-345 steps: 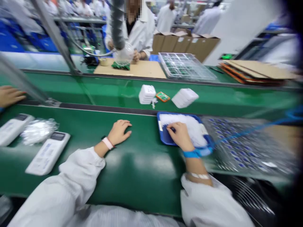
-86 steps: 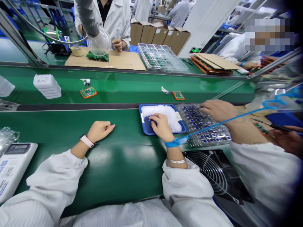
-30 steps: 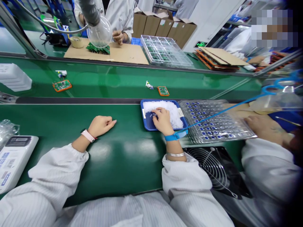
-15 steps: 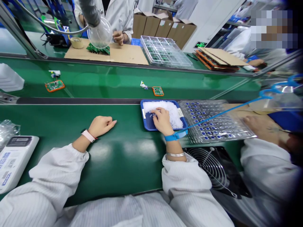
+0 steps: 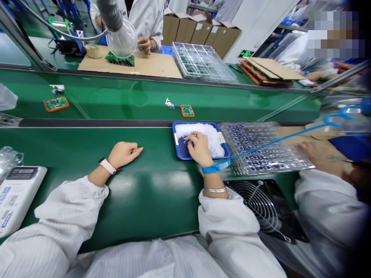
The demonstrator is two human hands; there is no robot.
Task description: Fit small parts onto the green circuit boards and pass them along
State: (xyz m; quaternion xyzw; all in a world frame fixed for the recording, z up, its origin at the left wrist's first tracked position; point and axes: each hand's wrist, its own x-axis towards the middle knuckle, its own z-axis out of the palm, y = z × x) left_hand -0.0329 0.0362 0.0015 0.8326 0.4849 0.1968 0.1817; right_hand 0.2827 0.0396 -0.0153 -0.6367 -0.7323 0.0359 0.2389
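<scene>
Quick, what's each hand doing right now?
Left hand: relaxed, slightly curled, empty, resting on the green conveyor belt.
Right hand: fingers in white granules in a blue tray; cannot tell if holding anything.

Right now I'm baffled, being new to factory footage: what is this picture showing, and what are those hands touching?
This is one view from a camera worn on a worker's head, looking down at their own arms in white sleeves. Their left hand, with a pink wristband, rests empty on a green conveyor belt. Their right hand, in a blue wrist strap, sits in white granules in a blue tray; nothing held shows clearly. Beside it lies a clear tray of small blue parts, near a co-worker's hand. A circuit board sits on the farther belt.
</scene>
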